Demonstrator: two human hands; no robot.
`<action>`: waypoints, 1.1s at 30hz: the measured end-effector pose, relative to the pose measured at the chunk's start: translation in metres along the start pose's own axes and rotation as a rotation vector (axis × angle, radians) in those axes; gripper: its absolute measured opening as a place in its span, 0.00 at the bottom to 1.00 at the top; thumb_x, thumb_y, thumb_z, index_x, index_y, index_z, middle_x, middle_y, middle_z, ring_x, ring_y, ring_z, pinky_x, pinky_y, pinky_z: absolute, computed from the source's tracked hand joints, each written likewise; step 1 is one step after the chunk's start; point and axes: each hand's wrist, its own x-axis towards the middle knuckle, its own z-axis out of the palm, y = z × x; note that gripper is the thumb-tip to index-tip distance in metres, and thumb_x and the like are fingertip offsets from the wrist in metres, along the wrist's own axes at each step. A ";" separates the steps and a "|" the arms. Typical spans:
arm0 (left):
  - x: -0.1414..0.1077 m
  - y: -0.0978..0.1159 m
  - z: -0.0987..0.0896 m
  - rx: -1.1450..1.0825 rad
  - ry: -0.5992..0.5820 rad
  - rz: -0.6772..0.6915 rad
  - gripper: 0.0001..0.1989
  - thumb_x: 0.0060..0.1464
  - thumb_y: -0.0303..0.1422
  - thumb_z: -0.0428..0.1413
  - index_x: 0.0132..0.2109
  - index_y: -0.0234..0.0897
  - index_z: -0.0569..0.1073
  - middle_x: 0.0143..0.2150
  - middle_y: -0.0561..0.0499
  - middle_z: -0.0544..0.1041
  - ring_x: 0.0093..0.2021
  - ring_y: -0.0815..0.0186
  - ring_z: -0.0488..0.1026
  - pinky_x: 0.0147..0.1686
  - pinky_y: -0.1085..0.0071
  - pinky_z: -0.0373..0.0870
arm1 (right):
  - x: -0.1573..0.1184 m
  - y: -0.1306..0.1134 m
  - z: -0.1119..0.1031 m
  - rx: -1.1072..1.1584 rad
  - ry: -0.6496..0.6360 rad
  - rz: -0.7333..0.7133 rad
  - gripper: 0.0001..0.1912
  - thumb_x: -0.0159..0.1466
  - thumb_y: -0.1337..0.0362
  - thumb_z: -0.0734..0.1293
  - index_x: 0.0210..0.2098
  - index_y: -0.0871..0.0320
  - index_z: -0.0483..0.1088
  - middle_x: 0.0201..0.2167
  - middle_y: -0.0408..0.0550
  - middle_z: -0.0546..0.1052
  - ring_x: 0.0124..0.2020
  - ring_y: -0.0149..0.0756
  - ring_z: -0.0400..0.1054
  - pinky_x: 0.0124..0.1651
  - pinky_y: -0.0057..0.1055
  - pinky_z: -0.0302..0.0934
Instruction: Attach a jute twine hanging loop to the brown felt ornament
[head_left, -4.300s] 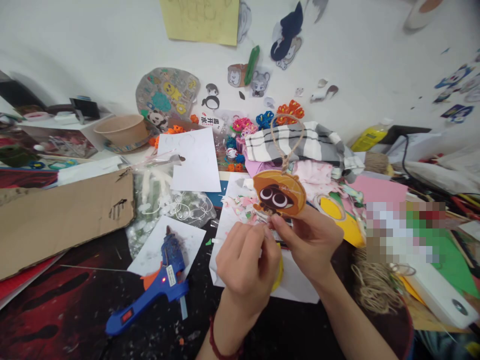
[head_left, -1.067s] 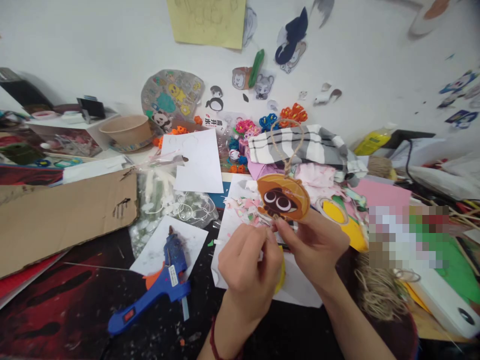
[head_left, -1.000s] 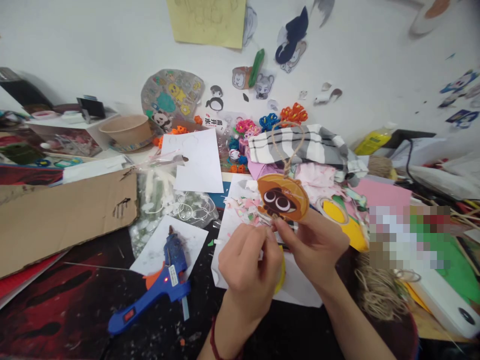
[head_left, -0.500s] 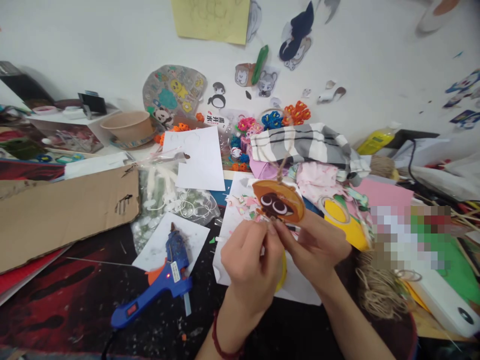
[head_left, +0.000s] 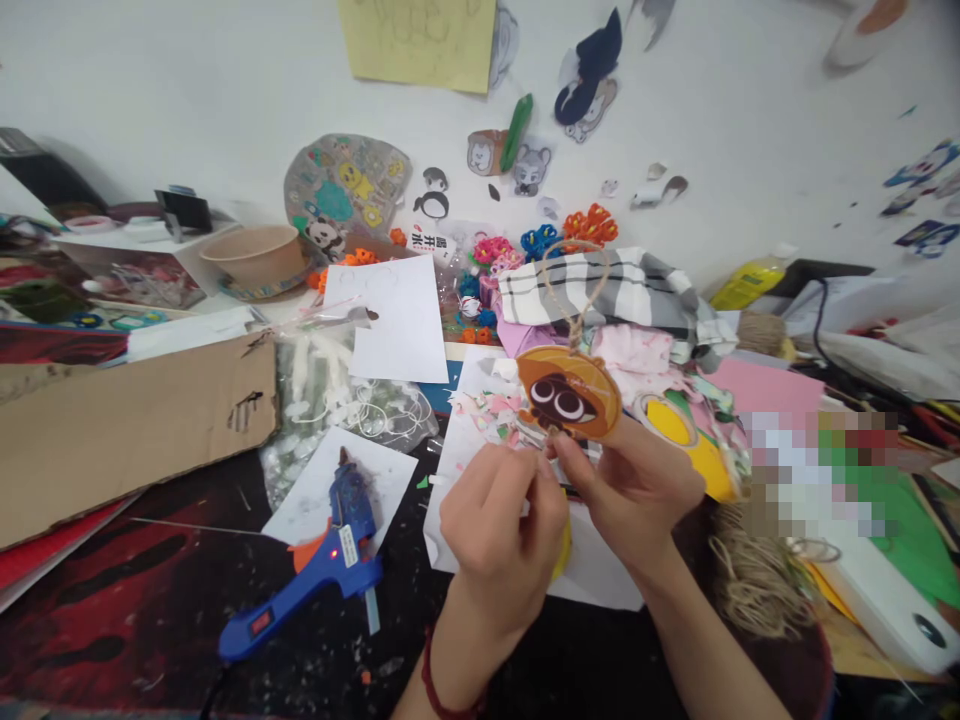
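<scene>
My right hand (head_left: 634,490) grips a flat orange-brown pendant (head_left: 574,390) by its lower edge, thumb in front and fingers behind. Big white eyes on a dark face are drawn on the pendant, and a twine loop (head_left: 577,320) stands up from its top. Just below and left of it, my left hand (head_left: 499,525) is closed in a pinch, its fingertips close to my right thumb. Whatever the left fingers hold is hidden. Under both hands lies white paper (head_left: 457,520) with small coloured scraps on it.
To the left, a blue glue gun (head_left: 334,560) with a lit red light rests partly on a paper sheet. Cardboard (head_left: 135,430) lies farther left. On the right are a twine bundle (head_left: 757,580), yellow tape (head_left: 671,425) and a white power strip (head_left: 877,590). Checked cloth (head_left: 607,290) is piled behind.
The pendant has tilted and shifted slightly right, its face turning more toward me and its twine loop now showing clearly. My fingertips have moved slightly apart.
</scene>
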 end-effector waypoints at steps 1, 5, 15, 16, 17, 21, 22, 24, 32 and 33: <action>0.000 0.000 0.000 0.007 -0.011 -0.005 0.16 0.60 0.19 0.53 0.26 0.37 0.62 0.21 0.58 0.59 0.22 0.74 0.56 0.23 0.72 0.54 | 0.000 -0.001 0.000 -0.004 -0.009 -0.012 0.08 0.61 0.74 0.71 0.34 0.53 0.77 0.28 0.42 0.81 0.31 0.36 0.76 0.33 0.31 0.71; 0.001 0.000 0.000 0.004 -0.038 -0.030 0.16 0.61 0.20 0.52 0.25 0.37 0.62 0.21 0.58 0.61 0.22 0.74 0.58 0.23 0.73 0.56 | 0.000 -0.006 0.001 -0.004 -0.064 -0.049 0.10 0.61 0.75 0.71 0.38 0.54 0.77 0.32 0.42 0.82 0.32 0.34 0.77 0.34 0.30 0.71; -0.003 0.000 -0.002 -0.024 0.060 0.020 0.15 0.59 0.18 0.53 0.27 0.37 0.63 0.21 0.59 0.58 0.21 0.74 0.53 0.22 0.71 0.52 | 0.001 -0.002 0.000 0.003 -0.012 0.001 0.07 0.61 0.72 0.71 0.34 0.53 0.77 0.28 0.41 0.81 0.29 0.35 0.76 0.31 0.31 0.70; -0.003 0.000 -0.001 -0.024 0.057 0.023 0.15 0.59 0.18 0.54 0.27 0.37 0.63 0.21 0.59 0.58 0.21 0.74 0.53 0.22 0.71 0.52 | 0.001 -0.002 0.000 0.011 -0.014 0.002 0.08 0.61 0.73 0.71 0.34 0.53 0.77 0.28 0.41 0.81 0.30 0.36 0.76 0.32 0.31 0.70; -0.003 0.000 -0.001 -0.019 0.051 0.022 0.15 0.59 0.18 0.54 0.27 0.37 0.64 0.21 0.59 0.58 0.21 0.74 0.54 0.22 0.71 0.52 | 0.001 -0.002 0.000 0.020 -0.014 0.003 0.08 0.61 0.73 0.71 0.34 0.53 0.77 0.28 0.41 0.81 0.30 0.36 0.76 0.32 0.32 0.70; -0.003 0.000 -0.001 0.018 0.046 0.017 0.15 0.59 0.19 0.54 0.26 0.37 0.64 0.21 0.58 0.60 0.21 0.73 0.55 0.23 0.70 0.52 | 0.000 -0.002 0.001 0.036 -0.015 0.004 0.09 0.61 0.74 0.71 0.34 0.53 0.76 0.28 0.41 0.81 0.31 0.36 0.76 0.34 0.32 0.70; -0.003 0.001 0.000 0.026 0.047 0.017 0.15 0.59 0.19 0.54 0.26 0.37 0.64 0.20 0.58 0.60 0.21 0.73 0.55 0.23 0.70 0.52 | 0.000 -0.001 0.001 0.038 -0.013 0.000 0.09 0.61 0.75 0.70 0.34 0.53 0.76 0.28 0.41 0.81 0.31 0.35 0.76 0.34 0.31 0.70; -0.002 0.001 0.000 0.035 0.048 0.023 0.15 0.59 0.19 0.54 0.26 0.37 0.64 0.21 0.58 0.60 0.21 0.73 0.55 0.23 0.71 0.53 | -0.001 -0.001 0.001 0.032 -0.014 0.002 0.09 0.61 0.74 0.70 0.33 0.53 0.76 0.28 0.41 0.81 0.31 0.35 0.76 0.33 0.31 0.70; -0.003 0.000 0.002 0.092 0.051 0.037 0.16 0.58 0.18 0.54 0.25 0.37 0.63 0.21 0.59 0.58 0.22 0.73 0.56 0.23 0.72 0.54 | 0.000 -0.003 0.001 -0.101 -0.036 -0.071 0.08 0.62 0.73 0.71 0.35 0.53 0.76 0.30 0.42 0.82 0.29 0.34 0.76 0.31 0.29 0.71; -0.003 0.000 0.002 0.092 0.049 0.034 0.16 0.58 0.18 0.53 0.25 0.37 0.63 0.21 0.59 0.58 0.21 0.73 0.56 0.23 0.72 0.54 | 0.000 -0.003 0.001 -0.122 -0.042 -0.081 0.08 0.62 0.73 0.71 0.35 0.53 0.76 0.31 0.43 0.82 0.29 0.34 0.76 0.31 0.29 0.71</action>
